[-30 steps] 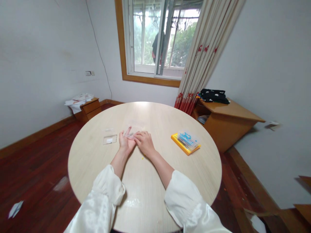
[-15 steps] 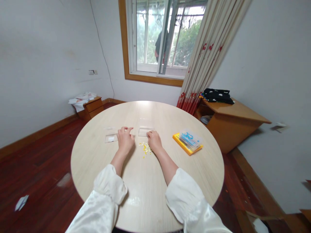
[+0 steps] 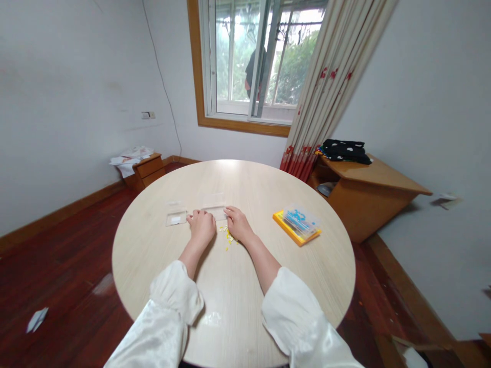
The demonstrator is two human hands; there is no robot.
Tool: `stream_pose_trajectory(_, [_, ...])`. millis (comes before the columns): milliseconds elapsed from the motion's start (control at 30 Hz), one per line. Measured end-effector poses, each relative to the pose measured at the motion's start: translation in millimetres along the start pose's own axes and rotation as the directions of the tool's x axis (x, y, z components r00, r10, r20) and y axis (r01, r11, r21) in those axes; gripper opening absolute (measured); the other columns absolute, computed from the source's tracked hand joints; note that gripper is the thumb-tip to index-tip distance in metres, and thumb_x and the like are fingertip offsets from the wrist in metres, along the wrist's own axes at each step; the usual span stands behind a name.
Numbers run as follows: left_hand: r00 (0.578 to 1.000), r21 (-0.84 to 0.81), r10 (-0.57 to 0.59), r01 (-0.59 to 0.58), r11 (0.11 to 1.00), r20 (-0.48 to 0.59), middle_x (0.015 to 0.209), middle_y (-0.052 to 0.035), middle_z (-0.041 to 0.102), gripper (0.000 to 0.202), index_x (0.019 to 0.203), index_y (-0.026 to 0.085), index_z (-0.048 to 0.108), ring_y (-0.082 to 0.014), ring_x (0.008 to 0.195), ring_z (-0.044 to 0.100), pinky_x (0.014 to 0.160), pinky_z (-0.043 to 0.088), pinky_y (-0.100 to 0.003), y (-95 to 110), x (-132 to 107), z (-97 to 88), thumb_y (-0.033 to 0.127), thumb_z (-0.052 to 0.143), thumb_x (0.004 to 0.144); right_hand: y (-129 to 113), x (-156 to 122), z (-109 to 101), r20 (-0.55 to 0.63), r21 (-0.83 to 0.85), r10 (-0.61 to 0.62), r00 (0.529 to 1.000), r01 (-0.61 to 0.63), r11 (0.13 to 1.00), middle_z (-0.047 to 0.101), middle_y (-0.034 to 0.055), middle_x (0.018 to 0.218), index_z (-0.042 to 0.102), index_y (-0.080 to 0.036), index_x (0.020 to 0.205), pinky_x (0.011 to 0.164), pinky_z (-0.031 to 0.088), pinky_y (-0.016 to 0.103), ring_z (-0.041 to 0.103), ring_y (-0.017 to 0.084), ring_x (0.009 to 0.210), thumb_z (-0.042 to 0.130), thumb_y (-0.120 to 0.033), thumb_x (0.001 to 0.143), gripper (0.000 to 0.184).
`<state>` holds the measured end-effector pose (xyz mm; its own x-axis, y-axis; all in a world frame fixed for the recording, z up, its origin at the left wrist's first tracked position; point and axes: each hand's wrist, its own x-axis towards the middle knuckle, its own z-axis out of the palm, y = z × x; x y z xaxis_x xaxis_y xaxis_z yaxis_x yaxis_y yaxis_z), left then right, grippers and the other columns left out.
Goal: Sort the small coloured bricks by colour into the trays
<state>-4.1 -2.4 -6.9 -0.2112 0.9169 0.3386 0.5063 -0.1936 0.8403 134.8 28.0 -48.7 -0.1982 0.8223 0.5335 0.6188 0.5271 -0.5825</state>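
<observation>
The box point(image 3: 219, 210) is located on the counter point(image 3: 230, 296), directly ahead of the yellow bits point(image 3: 230, 238), and is flanked by both hands. The left hand point(image 3: 202, 224) is set palm down with its fingers curled at the left part of the box; whether the box is gripped there cannot be told. The right hand point(image 3: 237, 223) is set with its fingertips at the right edge; contact appears likely, but a firm grip cannot be confirmed. By this two-sided placement, the box is probably kept from sliding. The bits are partly covered by the right hand and lie loose, within easy reach of both hands. The side box point(image 3: 171, 223), containing a white piece point(image 3: 175, 220), is placed just left of the left hand, and the yellow case point(image 3: 295, 230) well to the right, presumably so that the middle is left free.

The box is clear, shallow and rectangular. Its lid point(image 3: 215, 198) is opened away from the person. Its near left part is hidden by the left hand.
</observation>
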Motion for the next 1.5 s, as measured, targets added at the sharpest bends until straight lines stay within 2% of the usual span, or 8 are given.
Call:
stream_pose_trajectory(200, [0.996,0.437,0.025,0.015,0.900,-0.086,0.118,-0.0195,0.048,0.012,0.066,0.018,0.068,-0.0409,0.119,0.034,0.099,0.016,-0.061,-3,2,-9.4,0.019,0.056,0.070,-1,-1,-1,0.007,-0.011,0.033,0.999,-0.033,0.999,0.060,0.0128,0.119,0.068,-0.017,0.105,0.103,0.038,0.041,0.051,0.020,0.116,0.045,-0.002,0.077,0.040])
stream_pose_trajectory(533, [0.987,0.291,0.033,0.014,0.957,-0.157,0.123,-0.0220,0.049,0.015,0.080,0.019,0.060,-0.0387,0.129,0.029,0.105,0.002,-0.062,-33,12,-5.7,0.022,0.052,0.069,-19,-3,-18,-0.042,-0.095,0.012,0.999,-0.016,0.995,0.058,0.0145,0.120,0.066,-0.015,0.107,0.102,0.039,0.041,0.049,0.021,0.117,0.043,-0.003,0.077,0.039])
stream_pose_trajectory(733, [0.978,0.222,-0.035,0.081,0.972,-0.204,0.126,-0.0271,0.046,0.019,0.082,0.014,0.059,-0.0416,0.131,0.025,0.102,0.010,-0.065,-32,22,-7.0,0.020,0.049,0.067,-44,-15,-90,-0.201,-0.319,-0.048,0.978,-0.019,0.948,0.055,0.0127,0.125,0.064,-0.017,0.109,0.101,0.036,0.041,0.046,0.022,0.119,0.042,-0.011,0.084,0.035])
stream_pose_trajectory(933, [0.984,0.415,0.000,0.075,0.907,-0.179,0.132,-0.0277,0.040,0.034,0.099,0.009,0.062,-0.0410,0.129,0.028,0.103,0.011,-0.065,-26,22,-6.9,0.019,0.048,0.069,-19,-45,-175,-0.299,-0.631,0.345,0.890,-0.456,0.628,0.034,0.0238,0.142,0.043,-0.011,0.135,0.103,0.020,0.053,0.027,0.037,0.133,0.058,-0.042,0.080,0.065])
stream_pose_trajectory(1033, [0.976,0.459,0.102,-0.003,0.888,-0.193,0.134,-0.0247,0.038,0.038,0.108,0.008,0.060,-0.0376,0.129,0.030,0.106,0.011,-0.061,-20,22,-8.4,0.019,0.047,0.075,-5,-57,-192,-0.182,-0.714,0.513,0.839,-0.471,0.519,0.047,0.0219,0.132,0.038,-0.012,0.138,0.102,0.022,0.051,0.039,0.034,0.126,0.052,-0.046,0.083,0.066])
stream_pose_trajectory(1300, [0.965,-0.262,0.191,-0.234,0.936,-0.181,0.097,-0.0103,0.061,0.020,0.089,0.016,0.063,-0.0232,0.098,0.056,0.095,0.041,-0.040,4,14,-1.9,0.025,0.050,0.077,-38,-39,-172,-0.246,-0.662,0.364,0.898,-0.430,0.614,0.058,0.0163,0.119,0.048,-0.017,0.132,0.089,0.036,0.037,0.054,0.027,0.106,0.045,-0.046,0.088,0.053])
stream_pose_trajectory(1400, [0.996,-0.668,0.004,0.057,0.742,0.089,0.081,-0.0070,0.065,0.025,0.091,0.014,0.062,-0.0189,0.078,0.061,0.082,0.048,-0.035,14,6,9.0,0.035,0.052,0.080,-62,-20,-140,-0.150,-0.608,0.204,0.967,-0.253,0.752,0.058,0.0153,0.121,0.048,-0.019,0.133,0.091,0.036,0.036,0.052,0.026,0.109,0.046,-0.047,0.088,0.052])
stream_pose_trajectory(1500, [0.879,-0.808,-0.081,0.465,0.363,0.469,0.077,-0.0084,0.067,0.040,0.096,0.011,0.062,-0.0176,0.071,0.063,0.075,0.051,-0.031,22,1,11.9,0.046,0.047,0.084,-80,-7,-97,-0.060,-0.556,0.059,0.996,-0.082,0.827,0.057,0.0158,0.123,0.049,-0.019,0.132,0.092,0.036,0.037,0.051,0.026,0.109,0.049,-0.046,0.087,0.052])
